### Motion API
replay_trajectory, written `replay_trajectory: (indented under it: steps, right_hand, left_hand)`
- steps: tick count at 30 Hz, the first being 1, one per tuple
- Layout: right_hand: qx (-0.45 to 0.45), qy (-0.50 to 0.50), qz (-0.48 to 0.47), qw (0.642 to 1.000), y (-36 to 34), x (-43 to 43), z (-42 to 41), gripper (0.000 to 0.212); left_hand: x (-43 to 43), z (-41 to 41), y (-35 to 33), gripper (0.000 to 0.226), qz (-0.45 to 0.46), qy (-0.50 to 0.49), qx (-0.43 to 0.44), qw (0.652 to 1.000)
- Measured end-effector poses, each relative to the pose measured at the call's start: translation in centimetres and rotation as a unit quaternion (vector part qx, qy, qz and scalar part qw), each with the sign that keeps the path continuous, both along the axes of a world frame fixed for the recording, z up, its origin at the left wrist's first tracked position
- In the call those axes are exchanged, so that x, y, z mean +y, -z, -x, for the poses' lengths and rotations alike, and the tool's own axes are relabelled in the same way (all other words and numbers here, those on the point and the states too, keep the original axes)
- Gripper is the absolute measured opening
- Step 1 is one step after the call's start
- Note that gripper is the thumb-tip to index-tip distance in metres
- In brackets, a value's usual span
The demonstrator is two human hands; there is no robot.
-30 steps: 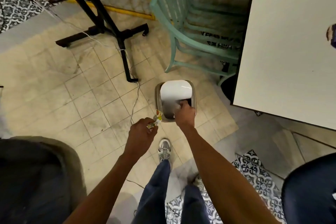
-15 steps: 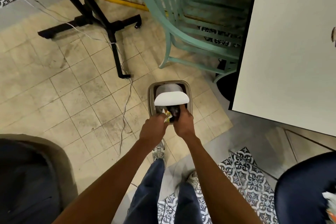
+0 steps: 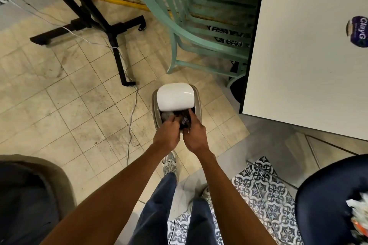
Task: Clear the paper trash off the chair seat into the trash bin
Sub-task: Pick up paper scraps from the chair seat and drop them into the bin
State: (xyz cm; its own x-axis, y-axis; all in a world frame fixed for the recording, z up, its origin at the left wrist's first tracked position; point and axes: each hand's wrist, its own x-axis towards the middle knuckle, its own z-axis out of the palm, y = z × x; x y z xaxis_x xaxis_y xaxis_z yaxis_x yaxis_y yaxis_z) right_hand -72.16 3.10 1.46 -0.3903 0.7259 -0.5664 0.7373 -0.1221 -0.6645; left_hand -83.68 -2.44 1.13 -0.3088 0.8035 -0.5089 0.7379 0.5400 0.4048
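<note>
The small trash bin (image 3: 199, 105) stands on the tiled floor in front of my feet, its white swing lid (image 3: 175, 96) tipped back. My left hand (image 3: 166, 137) reaches into the opening, fingertips hidden among crumpled trash (image 3: 166, 116); no wrapper shows in it. My right hand (image 3: 194, 135) is at the bin's near right rim, with a finger up against the lid's lower edge. At the lower right is the dark blue chair seat (image 3: 326, 195), with paper trash (image 3: 358, 217) lying on it at the frame's edge.
A white table (image 3: 306, 45) fills the upper right, with a round purple-labelled object (image 3: 358, 31) on it. Stacked mint-green chairs (image 3: 191, 32) stand behind the bin. A black stand (image 3: 117, 45) and a white cable (image 3: 131, 125) lie to the left. A dark padded seat (image 3: 25, 201) is at the lower left.
My left hand carried a crumpled wrapper from beside the bin into its opening, and the wrapper is no longer visible. The lid has swung. The right hand stayed at the bin mouth.
</note>
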Motion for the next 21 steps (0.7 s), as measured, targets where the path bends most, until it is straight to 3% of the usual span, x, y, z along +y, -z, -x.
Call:
replay_trajectory:
  steps: [9, 17, 21]
  right_hand:
    - [0.023, 0.039, -0.076, 0.996, -4.3, -1.6, -4.7, 0.056]
    - [-0.063, 0.012, -0.180, 0.982, -8.1, -4.5, -16.8, 0.057]
    - [-0.107, 0.031, -0.209, 0.972, -9.4, -6.6, -25.6, 0.057]
  left_hand:
    - [-4.2, -2.5, -5.4, 0.047, -0.050, 0.007, 0.073, 0.996]
    - [-5.6, -11.0, -9.8, 0.056, -0.111, 0.074, 0.117, 0.984]
    - [-6.1, -18.5, -12.0, 0.050, -0.125, 0.107, 0.113, 0.980]
